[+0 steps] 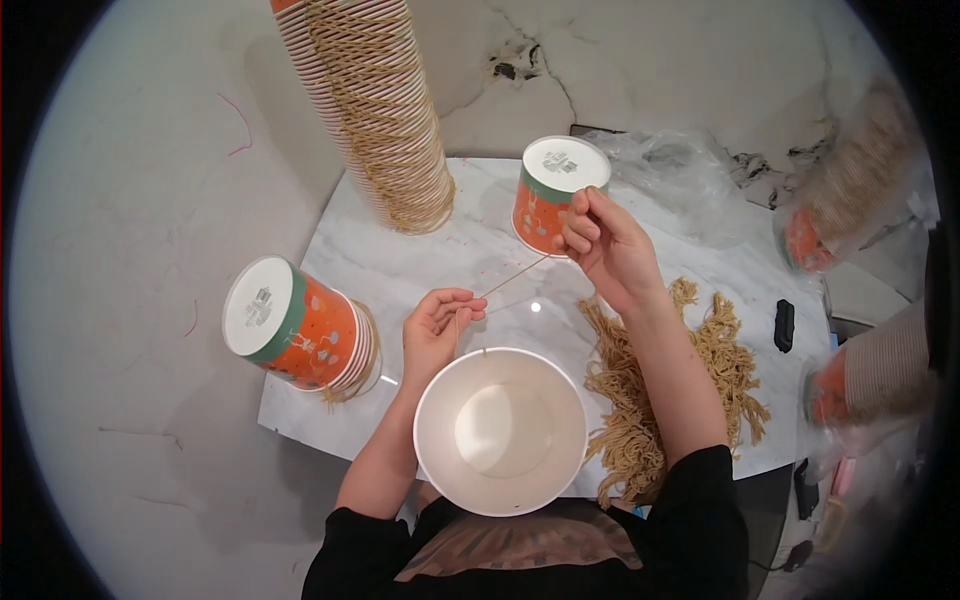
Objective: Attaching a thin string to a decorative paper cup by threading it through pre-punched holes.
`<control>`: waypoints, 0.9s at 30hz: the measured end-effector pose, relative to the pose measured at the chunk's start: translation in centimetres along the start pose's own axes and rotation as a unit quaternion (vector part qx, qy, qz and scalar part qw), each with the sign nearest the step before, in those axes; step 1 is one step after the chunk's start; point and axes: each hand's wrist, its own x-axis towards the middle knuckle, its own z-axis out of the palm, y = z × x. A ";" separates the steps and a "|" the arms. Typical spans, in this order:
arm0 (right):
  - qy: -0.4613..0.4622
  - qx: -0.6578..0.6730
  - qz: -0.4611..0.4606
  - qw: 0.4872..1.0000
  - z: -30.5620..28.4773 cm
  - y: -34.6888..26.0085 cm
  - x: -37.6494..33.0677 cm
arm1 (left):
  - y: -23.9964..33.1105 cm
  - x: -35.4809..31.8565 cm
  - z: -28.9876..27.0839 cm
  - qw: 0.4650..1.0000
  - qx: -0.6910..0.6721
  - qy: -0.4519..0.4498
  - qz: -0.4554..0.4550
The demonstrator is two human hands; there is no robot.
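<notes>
A thin tan cord (518,277) is stretched at a slant between my two hands. My left hand (441,318) pinches its lower end just above the rim of an open white paper bucket (436,425). Higher and to the right, my right hand (610,245) has its fingers closed on the upper end, in front of an upside-down orange and green paper bucket (536,215). The open bucket stands close to my body, and its inside looks bare. Beneath my right forearm lies a heap of loose tan cords (625,440), partly hidden by the arm.
A tall stack of cord-wrapped buckets (385,120) rises at the back left of the marble-patterned table (480,200). A shorter stack (325,335) sits at the left edge. Clear plastic (670,165) lies behind; a black object (785,326) is at right, beside bagged stacks (865,380).
</notes>
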 end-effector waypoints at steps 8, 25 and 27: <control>0.007 -0.075 -0.078 0.994 1.0 -2.3 -0.7 | -0.2 0.3 -0.2 0.999 -0.010 -0.006 -0.046; -0.143 -0.583 -0.090 0.795 7.5 -2.2 -6.3 | 10.3 -1.4 1.5 0.913 0.350 0.032 0.209; -0.164 -0.581 -0.092 0.792 8.1 -2.1 -6.6 | 11.7 -2.4 2.4 0.882 0.372 -0.034 0.289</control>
